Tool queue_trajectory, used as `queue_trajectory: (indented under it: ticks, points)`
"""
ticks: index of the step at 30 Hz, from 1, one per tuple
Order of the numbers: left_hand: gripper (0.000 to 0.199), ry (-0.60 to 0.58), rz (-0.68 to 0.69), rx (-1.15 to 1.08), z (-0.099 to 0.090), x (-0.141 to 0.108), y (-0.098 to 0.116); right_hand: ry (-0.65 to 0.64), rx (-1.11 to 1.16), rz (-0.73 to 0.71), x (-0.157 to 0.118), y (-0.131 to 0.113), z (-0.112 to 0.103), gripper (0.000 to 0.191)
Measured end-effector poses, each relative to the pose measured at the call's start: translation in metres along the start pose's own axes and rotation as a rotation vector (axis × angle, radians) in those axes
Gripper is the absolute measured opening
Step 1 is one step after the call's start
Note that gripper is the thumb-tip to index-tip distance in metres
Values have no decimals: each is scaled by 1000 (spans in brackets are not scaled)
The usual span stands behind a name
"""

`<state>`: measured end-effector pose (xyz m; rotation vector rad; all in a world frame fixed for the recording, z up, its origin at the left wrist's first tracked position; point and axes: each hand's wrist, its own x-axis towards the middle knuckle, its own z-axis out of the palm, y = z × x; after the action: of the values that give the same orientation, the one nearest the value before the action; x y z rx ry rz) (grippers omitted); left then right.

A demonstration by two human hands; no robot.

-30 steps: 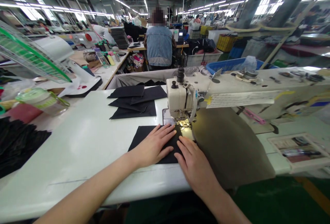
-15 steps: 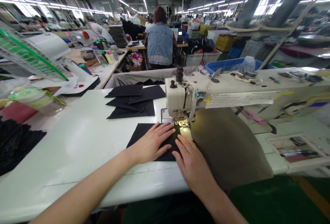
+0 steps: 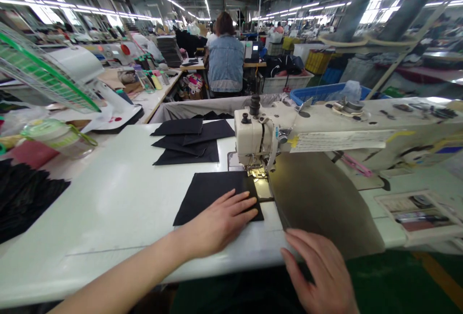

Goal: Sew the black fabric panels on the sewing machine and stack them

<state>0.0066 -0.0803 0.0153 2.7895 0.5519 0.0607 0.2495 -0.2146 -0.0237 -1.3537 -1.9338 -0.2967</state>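
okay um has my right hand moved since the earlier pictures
Yes. Against the fixed sewing machine, your right hand has moved back toward you and to the right, away from the black cloth.

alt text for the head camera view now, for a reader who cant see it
A person's left hand rests on a black fabric piece by an off-white sewing machine, while the right hand is apart from the fabric, near the front edge of the pale table. Overlapping black pieces lie farther back.
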Motion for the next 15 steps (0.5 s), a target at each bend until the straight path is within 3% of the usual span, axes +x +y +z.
queue_trajectory:
  ticks: [2, 4, 7, 15]
  points:
    - [48, 5, -1, -2, 4, -4, 15, -25, -98, -1, -17, 20, -22, 27]
    - [48, 24, -14, 1, 7, -7, 23, -147, -166, -99, -30, 40, -37, 40]
    - [45, 57, -13, -13, 9, -8, 25, -259, -183, -254, -39, 62, -48, 33]
    - [41, 82, -24, -29, 4, -5, 15, -333, -15, -325, -26, 73, -64, 44]
